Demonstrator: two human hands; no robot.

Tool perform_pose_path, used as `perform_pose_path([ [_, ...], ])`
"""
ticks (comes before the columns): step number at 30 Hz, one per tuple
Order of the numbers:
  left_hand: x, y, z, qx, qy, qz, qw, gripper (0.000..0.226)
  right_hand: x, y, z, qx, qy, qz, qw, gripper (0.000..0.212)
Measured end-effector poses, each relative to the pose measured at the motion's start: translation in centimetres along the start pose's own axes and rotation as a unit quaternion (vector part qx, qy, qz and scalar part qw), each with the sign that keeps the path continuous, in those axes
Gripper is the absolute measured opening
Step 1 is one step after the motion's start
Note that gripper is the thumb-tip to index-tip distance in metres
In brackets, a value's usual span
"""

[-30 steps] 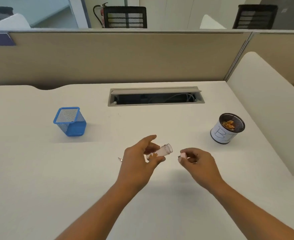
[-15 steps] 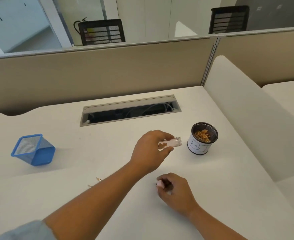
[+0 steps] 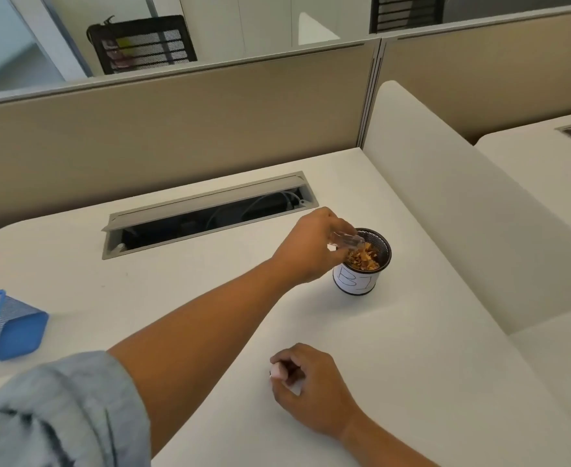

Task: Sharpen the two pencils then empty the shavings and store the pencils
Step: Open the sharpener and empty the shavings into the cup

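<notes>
My left hand (image 3: 311, 244) grips a small clear shavings container (image 3: 346, 240), tipped mouth-down over the black mesh cup (image 3: 383, 261) with a white paper label. Brown pencil shavings (image 3: 363, 257) fill the cup. Nearer to me, my right hand (image 3: 307, 382) rests on the white desk (image 3: 412, 365) and pinches a small white sharpener piece (image 3: 277, 370). The blue mesh pencil holder (image 3: 4, 326) lies tilted at the left edge. No pencils show in this view.
An open cable slot (image 3: 206, 214) runs across the back of the desk. A beige partition (image 3: 176, 129) stands behind it, and a white divider (image 3: 479, 210) rises along the right side. Office chairs sit beyond the partition.
My left hand carried the clear container rightward to the mesh cup and tipped it over the rim. My right hand stayed low on the desk with the white piece. The view swung right.
</notes>
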State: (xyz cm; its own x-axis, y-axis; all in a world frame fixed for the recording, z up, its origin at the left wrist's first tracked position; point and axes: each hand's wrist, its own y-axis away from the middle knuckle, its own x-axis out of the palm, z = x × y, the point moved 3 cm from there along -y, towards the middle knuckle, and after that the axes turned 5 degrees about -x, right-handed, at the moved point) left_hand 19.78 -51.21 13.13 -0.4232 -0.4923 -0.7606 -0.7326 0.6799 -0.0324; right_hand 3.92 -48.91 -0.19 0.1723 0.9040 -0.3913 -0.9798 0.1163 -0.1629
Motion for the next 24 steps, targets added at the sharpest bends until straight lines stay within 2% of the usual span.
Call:
perform_pose_path([
  [6,1.2,-1.6,-1.3,0.030,-0.038,0.057,0.997,0.028,-0.1,0.0,0.2,-0.002,0.004,-0.009,1.000,0.009],
  [13,1.7,-2.1,-1.6,0.024,-0.070,0.072,0.995,0.030,-0.1,0.0,0.3,-0.001,0.003,-0.008,1.000,0.011],
  [19,1.3,-1.6,-1.8,0.006,-0.109,0.041,0.993,0.025,-0.2,0.2,0.5,0.007,-0.008,0.001,1.000,0.018],
  [24,-1.0,0.3,-1.6,-0.026,-0.065,0.002,0.998,0.027,-0.4,0.2,1.1,0.028,-0.022,-0.022,0.999,0.016],
])
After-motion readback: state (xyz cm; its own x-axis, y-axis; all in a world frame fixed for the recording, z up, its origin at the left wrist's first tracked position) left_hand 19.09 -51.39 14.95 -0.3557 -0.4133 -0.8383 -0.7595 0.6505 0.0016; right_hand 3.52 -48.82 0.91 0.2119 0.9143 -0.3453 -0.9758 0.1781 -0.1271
